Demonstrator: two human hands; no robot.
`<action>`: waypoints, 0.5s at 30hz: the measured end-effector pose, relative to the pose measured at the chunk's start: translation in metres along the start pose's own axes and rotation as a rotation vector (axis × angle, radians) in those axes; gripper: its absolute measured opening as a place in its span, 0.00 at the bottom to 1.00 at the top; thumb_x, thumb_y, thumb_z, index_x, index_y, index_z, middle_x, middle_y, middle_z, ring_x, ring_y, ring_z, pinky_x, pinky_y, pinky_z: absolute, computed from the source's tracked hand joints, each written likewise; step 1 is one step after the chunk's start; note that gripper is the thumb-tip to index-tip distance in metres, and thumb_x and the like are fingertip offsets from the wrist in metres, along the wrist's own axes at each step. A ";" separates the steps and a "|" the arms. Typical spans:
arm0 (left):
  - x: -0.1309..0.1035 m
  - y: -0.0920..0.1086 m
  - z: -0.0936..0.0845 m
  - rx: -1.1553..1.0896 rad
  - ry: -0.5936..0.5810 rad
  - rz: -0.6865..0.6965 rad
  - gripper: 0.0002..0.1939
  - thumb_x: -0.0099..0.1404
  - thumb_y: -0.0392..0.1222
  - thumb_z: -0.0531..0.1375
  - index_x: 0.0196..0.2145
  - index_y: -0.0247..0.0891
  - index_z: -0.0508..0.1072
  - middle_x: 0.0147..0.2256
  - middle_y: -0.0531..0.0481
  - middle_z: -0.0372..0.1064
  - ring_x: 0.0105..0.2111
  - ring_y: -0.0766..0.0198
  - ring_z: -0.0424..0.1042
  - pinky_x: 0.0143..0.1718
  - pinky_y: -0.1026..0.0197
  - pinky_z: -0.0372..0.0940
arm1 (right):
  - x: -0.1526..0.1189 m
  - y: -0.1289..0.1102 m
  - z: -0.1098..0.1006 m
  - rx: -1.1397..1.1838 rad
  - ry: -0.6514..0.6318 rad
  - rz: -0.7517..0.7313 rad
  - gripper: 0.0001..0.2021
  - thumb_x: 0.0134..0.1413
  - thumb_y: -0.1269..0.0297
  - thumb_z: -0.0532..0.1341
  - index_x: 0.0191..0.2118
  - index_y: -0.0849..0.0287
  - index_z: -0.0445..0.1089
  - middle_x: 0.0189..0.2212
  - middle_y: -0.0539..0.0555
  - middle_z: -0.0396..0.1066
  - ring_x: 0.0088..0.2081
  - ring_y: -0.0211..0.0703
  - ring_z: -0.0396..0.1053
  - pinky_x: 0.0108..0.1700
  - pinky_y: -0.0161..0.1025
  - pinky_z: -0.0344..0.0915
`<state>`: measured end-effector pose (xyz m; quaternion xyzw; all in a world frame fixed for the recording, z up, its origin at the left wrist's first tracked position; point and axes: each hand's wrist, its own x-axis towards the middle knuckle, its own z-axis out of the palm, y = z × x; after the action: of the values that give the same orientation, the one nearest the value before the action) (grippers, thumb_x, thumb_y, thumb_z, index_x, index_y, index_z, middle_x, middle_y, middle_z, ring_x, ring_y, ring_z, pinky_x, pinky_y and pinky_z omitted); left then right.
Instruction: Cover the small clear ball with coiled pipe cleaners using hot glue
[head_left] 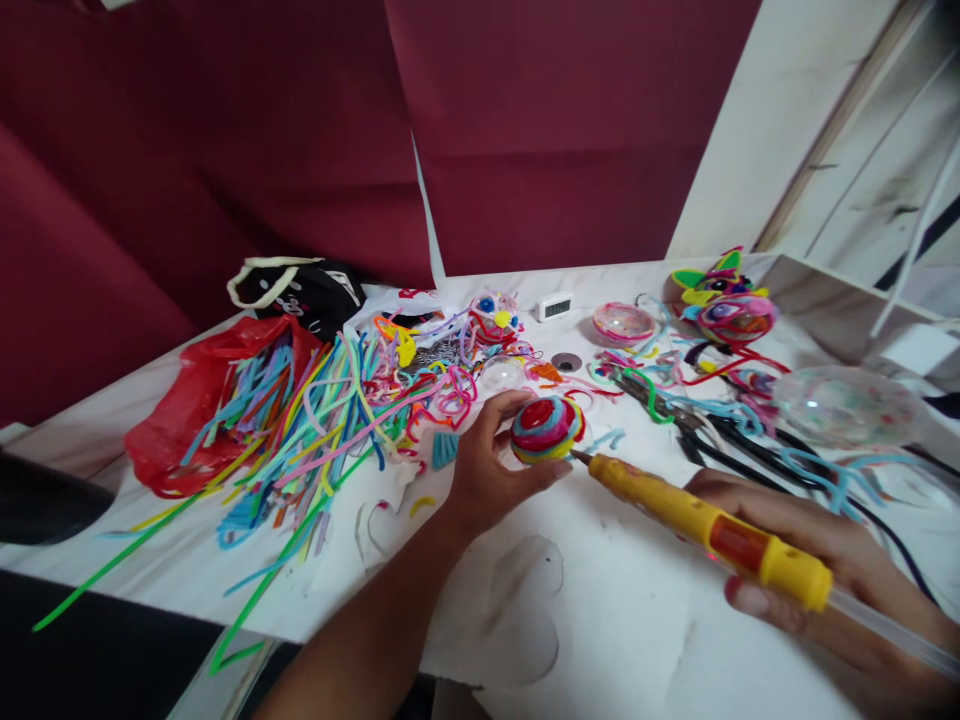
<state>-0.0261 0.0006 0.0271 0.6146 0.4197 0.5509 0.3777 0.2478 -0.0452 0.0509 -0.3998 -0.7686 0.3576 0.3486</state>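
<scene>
My left hand (484, 465) is closed around a ball (546, 425) wrapped in coiled pipe cleaners in red, pink, blue and yellow. In my right hand (817, 530) lies a yellow glue gun (667, 505), shaped like a stick, with a clear glue stick (892, 635) coming out of its back end. The metal tip of the gun is at the ball's lower right edge; whether it touches cannot be made out. Beneath both hands a sheet of white paper (615, 600) with stains covers the tabletop.
Left is a heap of loose pipe cleaners (322, 430) spilling from a red plastic bag (172, 430). Behind stand a decorated ball (495, 318), a small digital timer (553, 307) and a clear half-shell (622, 322). Pliers (645, 392), a large clear shell (840, 408) and a colourful figure (731, 305) are at right.
</scene>
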 end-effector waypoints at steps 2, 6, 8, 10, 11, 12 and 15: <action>0.000 -0.001 0.000 0.001 0.002 0.000 0.35 0.46 0.43 0.74 0.50 0.42 0.67 0.53 0.42 0.69 0.53 0.52 0.70 0.51 0.51 0.69 | 0.000 -0.001 0.000 -0.011 0.015 -0.011 0.12 0.44 0.56 0.69 0.37 0.49 0.75 0.37 0.51 0.75 0.33 0.49 0.74 0.31 0.36 0.70; -0.001 0.000 0.000 0.011 0.004 -0.008 0.35 0.46 0.44 0.74 0.50 0.42 0.66 0.52 0.41 0.69 0.52 0.51 0.70 0.50 0.51 0.69 | 0.001 -0.002 0.003 0.009 0.083 -0.011 0.14 0.43 0.54 0.69 0.39 0.47 0.75 0.37 0.51 0.75 0.34 0.51 0.74 0.33 0.40 0.71; -0.001 0.001 0.001 0.012 0.005 -0.012 0.35 0.45 0.44 0.74 0.50 0.42 0.66 0.52 0.41 0.69 0.52 0.51 0.70 0.50 0.51 0.69 | 0.001 -0.003 0.004 0.032 0.105 -0.012 0.15 0.43 0.52 0.70 0.40 0.44 0.75 0.37 0.50 0.75 0.34 0.51 0.74 0.33 0.40 0.71; -0.001 0.001 0.001 0.004 0.006 -0.015 0.35 0.45 0.43 0.74 0.49 0.42 0.66 0.52 0.41 0.69 0.52 0.51 0.70 0.50 0.52 0.69 | 0.001 -0.003 0.005 0.040 0.104 -0.025 0.16 0.43 0.53 0.70 0.41 0.42 0.75 0.36 0.49 0.74 0.33 0.50 0.73 0.32 0.39 0.70; -0.001 0.001 0.001 -0.001 0.005 -0.015 0.35 0.45 0.43 0.74 0.49 0.41 0.66 0.52 0.41 0.69 0.52 0.51 0.70 0.50 0.52 0.69 | 0.001 -0.002 0.004 0.037 0.101 -0.034 0.16 0.44 0.54 0.70 0.42 0.42 0.75 0.36 0.48 0.74 0.33 0.49 0.73 0.32 0.39 0.70; -0.001 0.001 0.001 -0.004 0.004 -0.014 0.35 0.45 0.43 0.74 0.49 0.41 0.66 0.51 0.41 0.69 0.52 0.51 0.70 0.51 0.52 0.69 | 0.001 -0.002 0.004 0.030 0.097 -0.043 0.15 0.45 0.55 0.69 0.42 0.42 0.74 0.35 0.48 0.74 0.33 0.49 0.73 0.32 0.38 0.70; -0.001 0.000 0.001 -0.010 0.005 -0.007 0.35 0.45 0.43 0.74 0.49 0.42 0.66 0.51 0.42 0.69 0.52 0.51 0.70 0.51 0.51 0.69 | 0.002 -0.001 0.001 -0.005 0.058 -0.083 0.14 0.47 0.57 0.68 0.42 0.42 0.74 0.34 0.49 0.74 0.32 0.49 0.73 0.31 0.38 0.70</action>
<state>-0.0250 0.0001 0.0268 0.6097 0.4200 0.5534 0.3816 0.2458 -0.0436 0.0515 -0.3786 -0.7750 0.3295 0.3841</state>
